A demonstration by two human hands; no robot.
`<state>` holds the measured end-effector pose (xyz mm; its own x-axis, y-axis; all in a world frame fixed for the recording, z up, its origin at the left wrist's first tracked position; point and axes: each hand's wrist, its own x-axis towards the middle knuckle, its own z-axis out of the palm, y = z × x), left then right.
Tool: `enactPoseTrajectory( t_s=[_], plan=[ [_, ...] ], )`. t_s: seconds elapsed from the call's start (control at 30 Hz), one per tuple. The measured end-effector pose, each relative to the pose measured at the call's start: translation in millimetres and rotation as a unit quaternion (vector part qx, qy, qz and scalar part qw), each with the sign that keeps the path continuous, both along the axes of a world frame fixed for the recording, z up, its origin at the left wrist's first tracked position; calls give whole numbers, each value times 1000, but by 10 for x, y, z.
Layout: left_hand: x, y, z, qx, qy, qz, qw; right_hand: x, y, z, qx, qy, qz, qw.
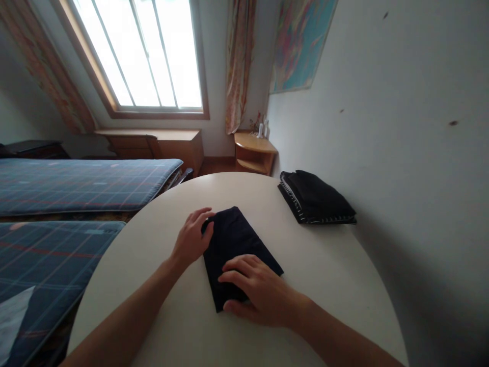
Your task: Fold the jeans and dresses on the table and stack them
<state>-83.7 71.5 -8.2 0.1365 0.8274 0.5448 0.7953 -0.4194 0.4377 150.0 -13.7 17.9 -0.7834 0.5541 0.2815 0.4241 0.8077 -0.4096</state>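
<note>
A dark navy folded cloth (242, 237) lies flat as a slanted rectangle on the round white table (153, 306). My left hand (194, 233) is at its far left corner, fingers bent and apart, with the fingertips at the cloth's edge. Across the near part of the cloth rests my right hand (260, 290), its fingers loosely spread and the thumb by the near edge. Neither hand is closed round the cloth. What kind of garment or fabric it is, I cannot tell.
A stack of folded black cloth (317, 199) with white stitched edges sits at the table's right rim, near the wall (401, 168). Two beds with blue plaid mattresses (76, 186) stand to the left. A wooden corner shelf (255, 145) is behind the table.
</note>
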Motion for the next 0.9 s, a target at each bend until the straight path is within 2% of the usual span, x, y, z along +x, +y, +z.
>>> enactPoseTrajectory(
  t_s=[0.07,0.23,0.4,0.47,0.53,0.67,0.8,0.9],
  plan=[
    [114,-78,-45,-22,62,-49,997,-7,-7,-43,-13,-22,-20,999],
    [215,-76,-296,-130,117,-21,984,-49,-11,-164,-54,-84,-33,994],
    [202,-28,-351,-122,112,-5,986,-77,48,-110,-101,-25,-61,993],
    [201,-30,-349,-119,104,1,987,-51,122,-94,-92,27,-120,988],
    [209,-39,-356,-115,103,2,988,12,231,-92,-61,60,-210,974],
    [282,-88,-379,-108,116,-10,987,229,474,-53,-49,15,-357,933],
    [438,-161,-386,-117,118,-28,986,415,598,42,-124,-81,-419,896],
    [571,-185,-384,-125,127,-47,983,472,617,69,-142,-101,-436,883]
  ],
)
